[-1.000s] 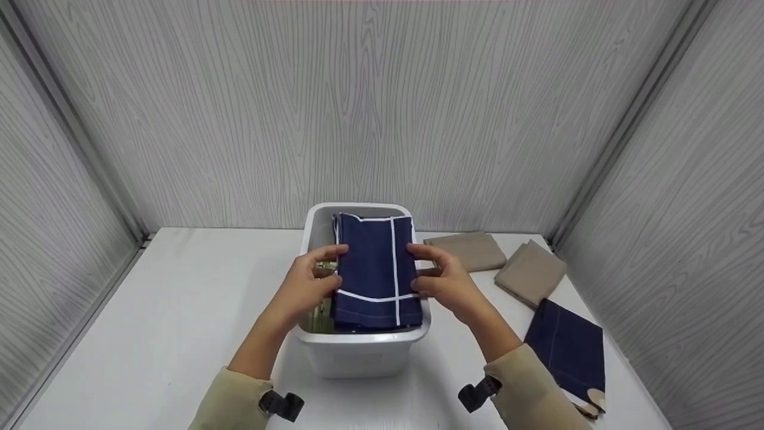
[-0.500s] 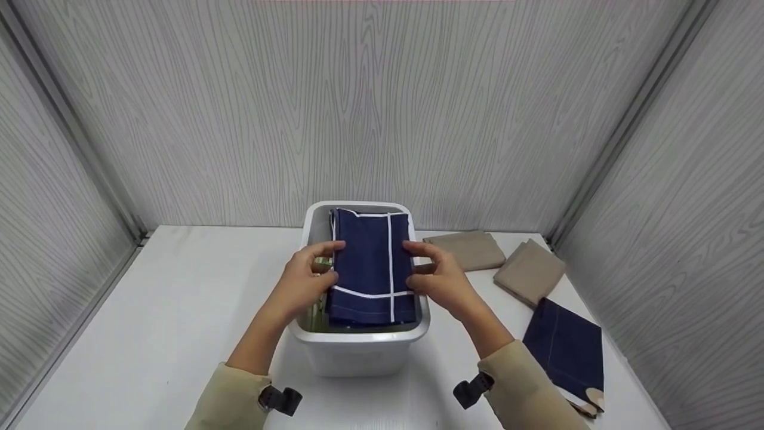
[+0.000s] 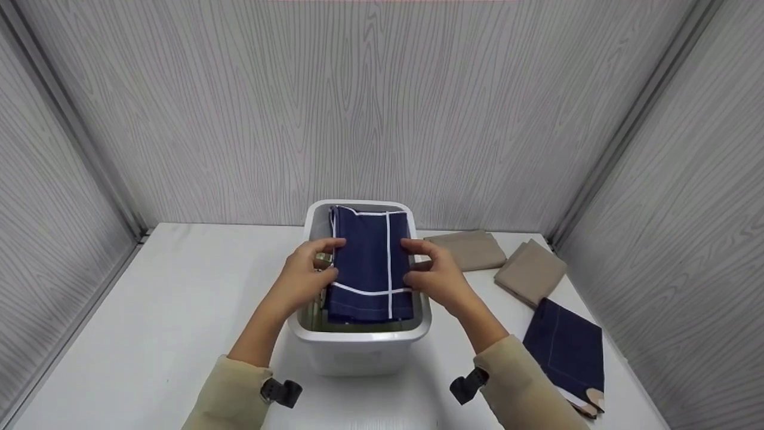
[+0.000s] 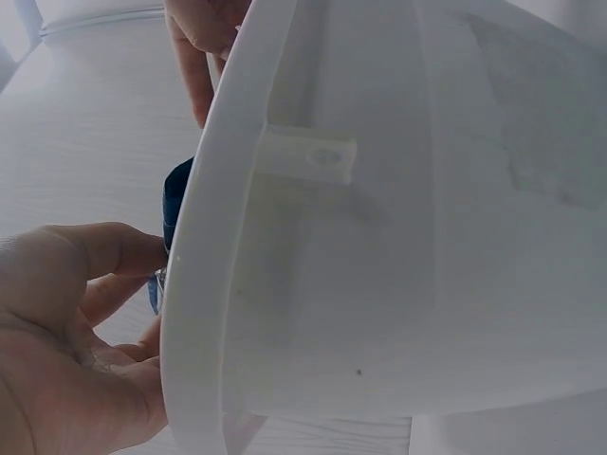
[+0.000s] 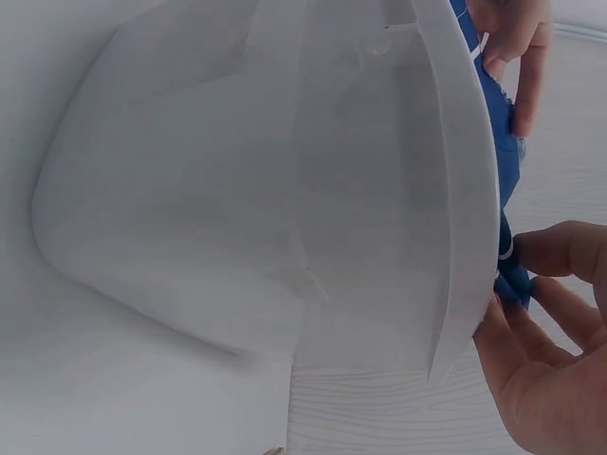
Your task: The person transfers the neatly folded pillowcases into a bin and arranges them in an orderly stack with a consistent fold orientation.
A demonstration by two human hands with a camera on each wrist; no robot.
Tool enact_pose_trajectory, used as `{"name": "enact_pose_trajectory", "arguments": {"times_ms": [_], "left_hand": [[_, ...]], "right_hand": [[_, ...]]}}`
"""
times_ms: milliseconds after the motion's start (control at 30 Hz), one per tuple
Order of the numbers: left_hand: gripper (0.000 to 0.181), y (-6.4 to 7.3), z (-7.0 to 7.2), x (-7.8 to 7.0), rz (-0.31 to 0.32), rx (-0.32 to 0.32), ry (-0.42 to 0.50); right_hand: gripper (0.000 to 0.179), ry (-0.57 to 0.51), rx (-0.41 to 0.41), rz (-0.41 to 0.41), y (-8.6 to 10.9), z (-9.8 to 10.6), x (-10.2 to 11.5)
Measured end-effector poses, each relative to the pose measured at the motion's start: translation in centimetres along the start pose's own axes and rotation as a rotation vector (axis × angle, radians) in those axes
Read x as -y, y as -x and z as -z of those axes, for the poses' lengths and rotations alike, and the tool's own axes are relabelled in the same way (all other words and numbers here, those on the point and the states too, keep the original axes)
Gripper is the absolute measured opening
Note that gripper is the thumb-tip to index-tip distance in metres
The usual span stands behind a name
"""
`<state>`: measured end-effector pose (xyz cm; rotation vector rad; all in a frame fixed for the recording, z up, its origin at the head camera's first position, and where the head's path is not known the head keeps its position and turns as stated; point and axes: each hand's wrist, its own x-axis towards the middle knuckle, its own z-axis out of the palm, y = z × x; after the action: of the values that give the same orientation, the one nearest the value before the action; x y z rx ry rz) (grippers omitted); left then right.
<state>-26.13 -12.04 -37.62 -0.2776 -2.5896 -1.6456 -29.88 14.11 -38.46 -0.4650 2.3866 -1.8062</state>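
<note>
A folded navy cloth with white lines (image 3: pixel 364 257) lies level in the mouth of a white plastic bin (image 3: pixel 361 337). My left hand (image 3: pixel 298 278) pinches its left edge between thumb and fingers, while my right hand (image 3: pixel 440 279) pinches the right edge the same way. Beneath the cloth, something green (image 3: pixel 316 316) shows inside the bin; most of it is covered. From the right wrist, the blue cloth (image 5: pixel 505 161) rises a little above the bin's rim. In the left wrist view, the bin's wall (image 4: pixel 379 246) hides most of the cloth.
Right of the bin lie two folded beige cloths, one near the back wall (image 3: pixel 468 249) and one further right (image 3: pixel 531 273). A second folded navy cloth (image 3: pixel 567 349) with round beige patches lies near the table's right edge. Grey wood-grain panels surround the white table (image 3: pixel 179 310).
Both hands have lowered the navy cloth slightly into the bin and shifted it a little left and away from me. The other cloths stay where they were.
</note>
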Motion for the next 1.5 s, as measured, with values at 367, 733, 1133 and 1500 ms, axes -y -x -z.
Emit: {"name": "enact_pose_trajectory", "arguments": {"times_ms": [367,733,1133,1500], "left_hand": [[0.052,-0.6,0.0,0.3,-0.013,-0.008,-0.025],[0.053,-1.0,0.1,0.6,-0.003,0.033,-0.059],[0.052,-1.5,0.2,0.8,-0.004,0.049,-0.071],[0.050,-1.7,0.3,0.8,0.002,0.060,-0.103]], "right_hand": [[0.064,0.019,-0.023,-0.008,-0.2,-0.1,0.0],[0.065,0.005,-0.028,-0.028,-0.3,-0.6,0.0],[0.063,0.024,-0.050,-0.017,-0.7,-0.9,-0.4],[0.061,0.078,-0.061,0.018,-0.8,-1.3,-0.3]]}}
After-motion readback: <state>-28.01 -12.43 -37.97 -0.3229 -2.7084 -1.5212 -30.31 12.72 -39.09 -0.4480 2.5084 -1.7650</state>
